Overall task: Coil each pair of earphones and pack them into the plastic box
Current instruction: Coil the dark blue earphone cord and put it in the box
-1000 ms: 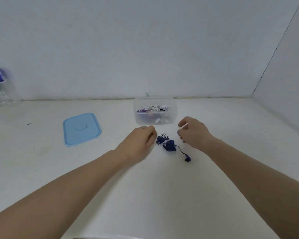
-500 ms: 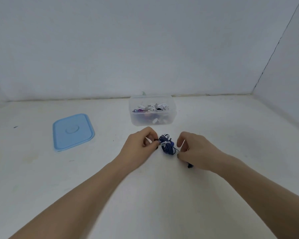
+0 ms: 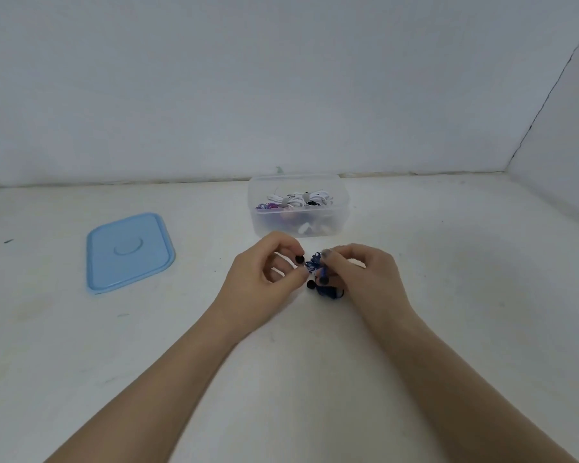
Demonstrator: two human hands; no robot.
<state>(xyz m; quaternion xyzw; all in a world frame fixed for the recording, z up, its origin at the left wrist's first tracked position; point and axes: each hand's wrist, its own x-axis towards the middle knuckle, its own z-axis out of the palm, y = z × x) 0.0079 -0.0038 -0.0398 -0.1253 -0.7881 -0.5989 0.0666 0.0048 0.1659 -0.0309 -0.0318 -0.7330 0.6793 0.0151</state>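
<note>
A tangled pair of dark blue earphones (image 3: 315, 264) sits between my two hands, just in front of the clear plastic box (image 3: 342, 212). My right hand (image 3: 365, 279) pinches the blue bundle between thumb and forefinger, and part of the cord lies hidden under its palm. My left hand (image 3: 264, 282) has its fingers curled and pinches one dark earbud at the bundle's left side. Another dark earbud (image 3: 311, 284) hangs below the fingers. The box holds several coiled earphones, white, purple and black.
The light blue lid (image 3: 129, 252) lies flat on the white table to the left of the box. White walls close the table at the back and on the right. A small dark speck (image 3: 8, 241) lies at the far left.
Both hands closed in on the blue earphones and took hold of them. The bundle is lifted slightly and bunched up between the fingers. The view shifted right, so the bottle left the frame.
</note>
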